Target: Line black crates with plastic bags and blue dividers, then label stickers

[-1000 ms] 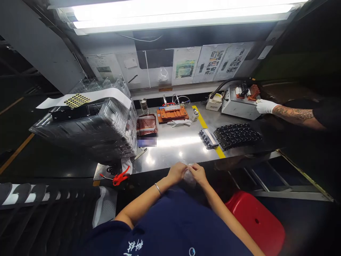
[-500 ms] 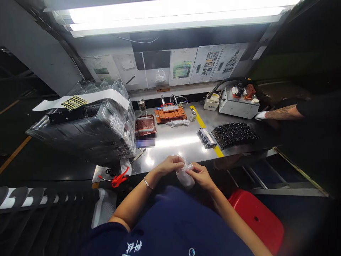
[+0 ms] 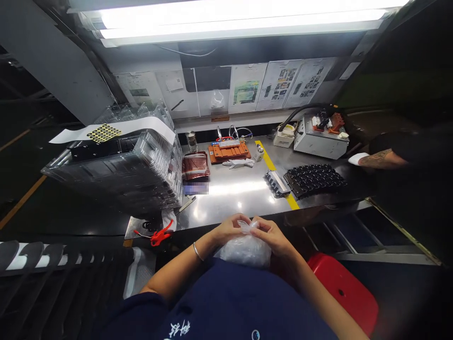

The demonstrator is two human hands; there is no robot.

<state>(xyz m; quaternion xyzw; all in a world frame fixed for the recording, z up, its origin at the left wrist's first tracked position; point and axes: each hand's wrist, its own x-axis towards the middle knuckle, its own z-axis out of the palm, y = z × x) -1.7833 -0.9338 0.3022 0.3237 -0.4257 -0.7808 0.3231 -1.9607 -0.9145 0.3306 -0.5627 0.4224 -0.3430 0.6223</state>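
Note:
A clear plastic bag [image 3: 245,251] hangs full and rounded in front of my body, just off the bench's front edge. Its gathered neck is pinched from the left by my left hand [image 3: 230,228], which wears a bracelet at the wrist. From the other side my right hand [image 3: 268,233] grips the same neck, thumb and fingers closed on the plastic. Both hands nearly meet at the top of the bag. What the bag contains cannot be made out.
Stacked clear plastic trays [image 3: 152,165] stand at the left, near a red air gun [image 3: 162,234]. On the metal bench [image 3: 226,208] are an orange fixture [image 3: 230,150], black parts [image 3: 314,181] and a grey box [image 3: 320,137]. A co-worker's gloved hand [image 3: 358,159] is at right; a red stool [image 3: 345,293] stands below.
The bag now shows much larger and rounder below my hands. My hands have come closer together at its neck. The co-worker's gloved hand has shifted slightly.

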